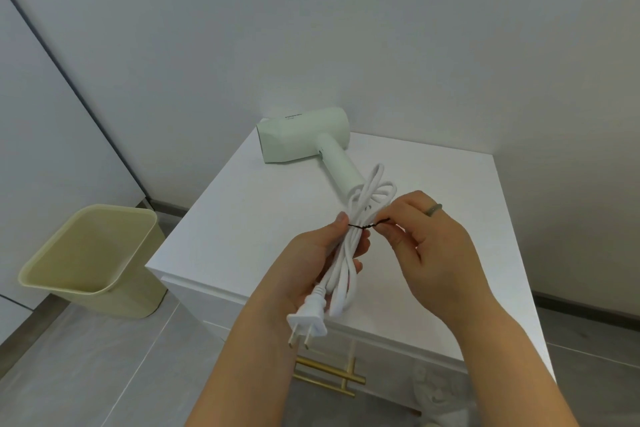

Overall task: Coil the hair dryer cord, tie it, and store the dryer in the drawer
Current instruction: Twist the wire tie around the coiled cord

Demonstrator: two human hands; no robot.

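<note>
Holding the coiled cord [348, 246] in my left hand [322, 253], I have my fingers closed around the middle of the bundle, thumb on its left side. A thin black tie [367, 226] wraps the coil just above my thumb, and its twisted ends stick out to the right. My right hand [429, 246] pinches those ends between thumb and forefinger, the other fingers curled loosely; a ring [434, 209] sits on one of them. The plug [308, 321] hangs below my left hand, prongs pointing down and toward me. The upper loops of the cord fan out beyond my fingers, and from there the cord runs to the dryer's handle. The dryer [304, 139] lies on its side on the white table [242, 211], beyond both hands. Below my wrists, gold handles [329, 374] mark the drawer front. A bin [93, 253] stands on the floor, well off to the left of my left hand.
</note>
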